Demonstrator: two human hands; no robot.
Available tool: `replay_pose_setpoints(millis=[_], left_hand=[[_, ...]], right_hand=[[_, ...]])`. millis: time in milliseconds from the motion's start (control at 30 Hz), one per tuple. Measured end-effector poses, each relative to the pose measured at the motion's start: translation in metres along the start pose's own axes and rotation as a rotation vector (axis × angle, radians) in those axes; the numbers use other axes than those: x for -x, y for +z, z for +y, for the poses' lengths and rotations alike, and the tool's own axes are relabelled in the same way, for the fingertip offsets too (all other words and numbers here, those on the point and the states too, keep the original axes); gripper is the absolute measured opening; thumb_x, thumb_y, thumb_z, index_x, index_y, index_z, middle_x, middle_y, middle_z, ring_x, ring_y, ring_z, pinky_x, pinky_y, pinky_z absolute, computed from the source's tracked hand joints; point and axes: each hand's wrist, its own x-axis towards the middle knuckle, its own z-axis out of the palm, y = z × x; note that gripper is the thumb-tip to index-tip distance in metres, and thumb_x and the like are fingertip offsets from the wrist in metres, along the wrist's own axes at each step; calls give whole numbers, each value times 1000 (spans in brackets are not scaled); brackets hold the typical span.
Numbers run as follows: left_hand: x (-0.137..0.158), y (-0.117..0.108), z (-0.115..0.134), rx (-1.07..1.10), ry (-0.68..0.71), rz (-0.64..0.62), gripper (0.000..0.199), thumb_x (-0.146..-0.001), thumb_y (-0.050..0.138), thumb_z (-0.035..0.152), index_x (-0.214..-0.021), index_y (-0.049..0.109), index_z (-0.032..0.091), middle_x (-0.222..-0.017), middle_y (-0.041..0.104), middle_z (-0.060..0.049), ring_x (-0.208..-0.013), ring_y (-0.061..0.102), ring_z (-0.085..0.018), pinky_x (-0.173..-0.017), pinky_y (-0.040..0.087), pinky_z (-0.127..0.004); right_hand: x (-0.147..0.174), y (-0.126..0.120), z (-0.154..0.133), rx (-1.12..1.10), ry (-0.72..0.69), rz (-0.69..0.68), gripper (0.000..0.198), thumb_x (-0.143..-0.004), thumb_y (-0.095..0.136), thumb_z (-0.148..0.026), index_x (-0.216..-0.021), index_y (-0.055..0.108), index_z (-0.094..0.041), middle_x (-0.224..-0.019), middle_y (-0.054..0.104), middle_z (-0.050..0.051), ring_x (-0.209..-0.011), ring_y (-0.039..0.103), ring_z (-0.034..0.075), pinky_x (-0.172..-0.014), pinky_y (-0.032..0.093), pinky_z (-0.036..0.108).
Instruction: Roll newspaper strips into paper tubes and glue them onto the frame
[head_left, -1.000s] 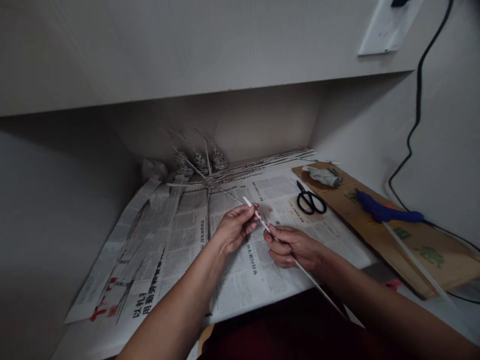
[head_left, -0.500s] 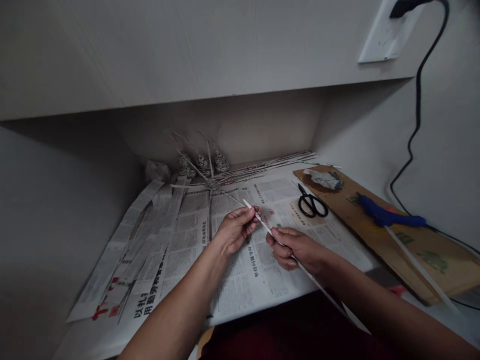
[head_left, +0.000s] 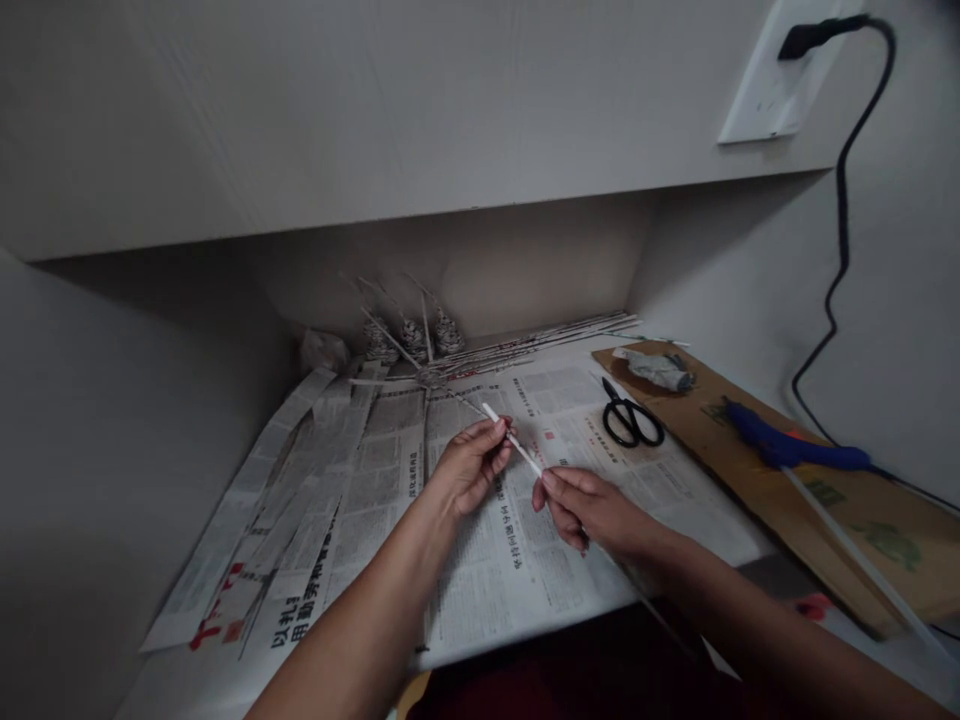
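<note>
Right hand [head_left: 589, 505] slid back from left hand [head_left: 471, 462], both pinching stick [head_left: 526, 456] (slantwise)

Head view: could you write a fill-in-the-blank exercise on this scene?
The thin, straight, paper-like stick held by the left hand and right hand is coloured ____.
In the picture, the black loop-handled scissors lie to the ____ of the flat brown cardboard.
Altogether, ____ grey cone-shaped pieces stand near the back.

Missing words: white; left; three.

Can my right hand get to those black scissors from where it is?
Probably yes: only flat newspaper shows between the right hand and the scissors, though that hand holds a thin white stick.
</note>
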Motion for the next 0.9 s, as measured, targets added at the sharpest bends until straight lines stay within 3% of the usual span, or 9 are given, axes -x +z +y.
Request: replay_pose_setpoints(millis=[200,333,467,600,700,900], left_hand=[[1,0,1,22,-25,12,7,-75,67,11,-82,65,9,-73,66,-4,-55,61,-6,-50,52,-12],[2,1,0,11,-17,-9,11,-75,68,15,-85,66,10,-75,65,-5,-56,61,-6,-49,52,-12],[1,-1,0,-11,1,-68,18,-76,68,18,-92,67,11,-78,66,-5,-58,61,-6,-52,53,-13],[-2,-5,3,1,51,-41,16,-74,70,18,-87,67,11,-74,64,-3,-55,60,-6,-50,52,-12],[-5,-8,8,25,76,-7,13,-74,69,16,-85,66,11,-70,62,-2,-54,59,-5,-48,51,-11],[-3,-7,8,50,55,-78,10,-75,68,16,-82,64,11,-78,63,-4,-57,59,-5,-49,50,-11]], right_hand=[[2,-6,1,-407,151,-195,31,-92,43,-46,-80,49,-17,-45,28,-9,-34,30,5,-36,23,20],[1,-8,0,-558,216,-303,28,-90,45,-46,-80,47,-19,-42,24,-10,-33,24,5,-34,20,20],[1,-5,-1,-511,217,-285,32,-90,42,-49,-81,47,-19,-42,27,-10,-33,30,6,-35,23,20],[7,1,-5,-166,105,-68,34,-89,45,-50,-85,51,-16,-50,43,-6,-39,43,7,-40,31,21],[14,1,-7,41,46,47,34,-90,44,-47,-84,53,-16,-49,45,-4,-39,42,7,-41,32,21],[23,-3,-3,-217,163,-66,38,-91,39,-52,-84,50,-16,-49,36,-7,-34,35,5,-36,26,20]])
